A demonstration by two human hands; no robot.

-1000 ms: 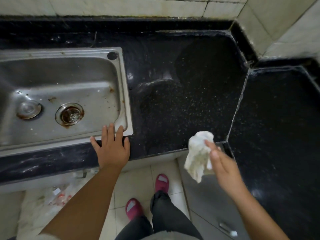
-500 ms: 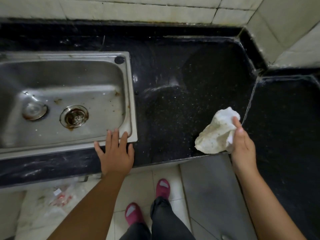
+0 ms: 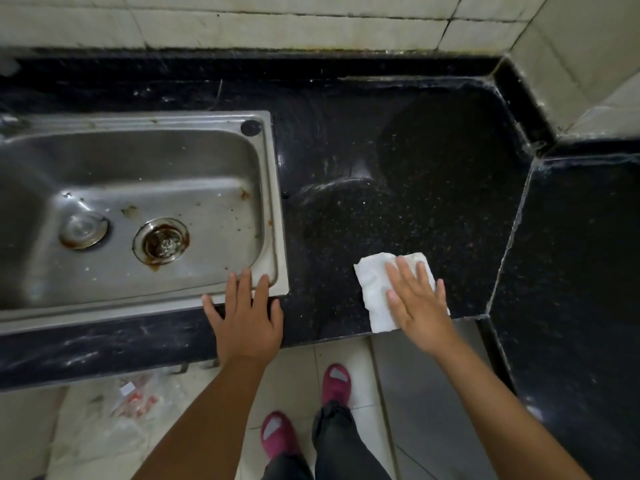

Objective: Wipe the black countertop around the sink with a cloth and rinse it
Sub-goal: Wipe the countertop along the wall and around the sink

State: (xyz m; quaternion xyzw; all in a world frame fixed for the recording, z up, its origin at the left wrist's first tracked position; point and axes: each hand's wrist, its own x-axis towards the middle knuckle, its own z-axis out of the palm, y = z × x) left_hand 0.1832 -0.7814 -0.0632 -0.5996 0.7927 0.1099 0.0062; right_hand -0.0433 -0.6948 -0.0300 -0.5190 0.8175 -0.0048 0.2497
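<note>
Pressing flat with straight fingers, the right hand (image 3: 417, 299) lies on the white cloth (image 3: 379, 296), which is spread on the black worktop (image 3: 398, 188) close to its front edge, to the right of the sink (image 3: 131, 216). The left hand (image 3: 246, 320) rests open on the front edge of the worktop, holding nothing, and its fingertips touch the front right corner of the sink rim. The steel sink has a rusty drain (image 3: 161, 240) in its basin. Below the front edge, two pink slippers (image 3: 277, 434) stand on the tiled floor (image 3: 294, 375).
</note>
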